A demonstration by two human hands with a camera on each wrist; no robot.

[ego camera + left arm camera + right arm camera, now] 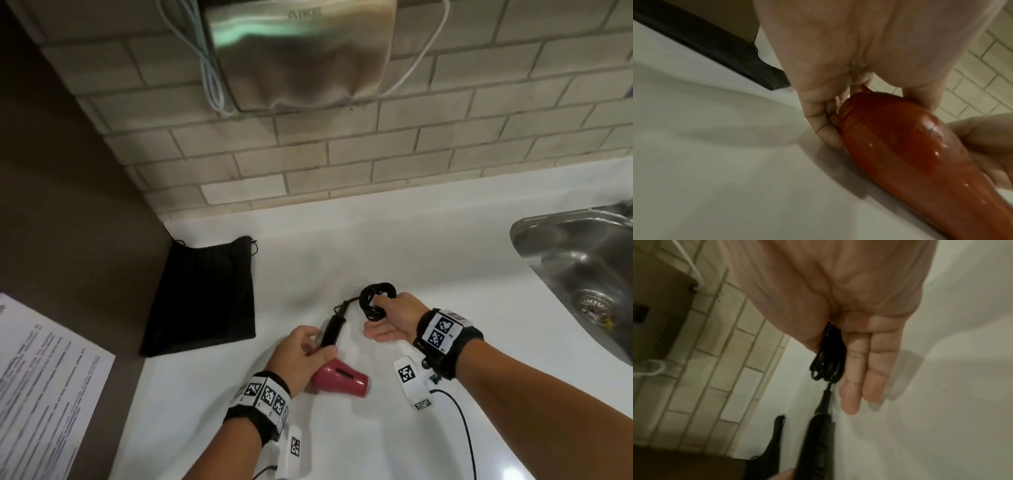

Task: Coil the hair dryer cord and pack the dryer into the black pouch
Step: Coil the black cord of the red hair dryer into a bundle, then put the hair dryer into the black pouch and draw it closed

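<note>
Left hand (301,356) gripped hair dryer (342,377); right hand (394,318) pinched coiled cord (375,301). Bare counter (445,274) lay beyond; black pouch (205,298) flat leftward, opening indistinct.

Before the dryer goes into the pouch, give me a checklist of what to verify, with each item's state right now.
1. Cord gathered into loops: ok. The coiled cord is bunched in the right hand.
2. Coil secured against unwinding: cannot tell; no tie or wrap shows.
3. Dryer under control: ok. The left hand grips the hair dryer where the black handle meets the red body.
4. Plug end tucked in: cannot tell; the plug is not visible.
5. Pouch mouth open: not ok. The black pouch lies flat on the counter, untouched.
6. A hand free for the pouch: not ok; both hold something.
</note>
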